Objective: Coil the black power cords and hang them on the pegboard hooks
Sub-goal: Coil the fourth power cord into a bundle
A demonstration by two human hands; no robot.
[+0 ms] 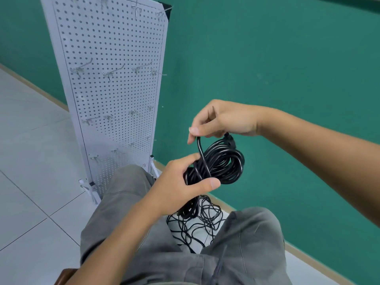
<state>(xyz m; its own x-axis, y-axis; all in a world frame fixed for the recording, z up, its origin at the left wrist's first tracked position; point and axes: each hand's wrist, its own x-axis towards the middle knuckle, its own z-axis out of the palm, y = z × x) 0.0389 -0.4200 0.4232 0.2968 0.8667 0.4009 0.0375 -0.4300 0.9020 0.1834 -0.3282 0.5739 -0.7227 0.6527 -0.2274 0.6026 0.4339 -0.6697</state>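
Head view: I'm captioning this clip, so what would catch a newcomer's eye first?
The coiled black cord at centre, gripped by the left hand while the right hand pinches its loose end above. Behind to the left stands the white pegboard with bare hooks; more loose cords lie tangled on the floor below.

Cord [224, 161]: black, glossy, smooth jacket. Pegboard [111, 79]: white, matt, perforated sheet. Hooks [112, 74]: bare shiny metal wire. Trousers [127, 194]: grey matt cloth. Floor [26, 161]: smooth, slightly glossy tile.
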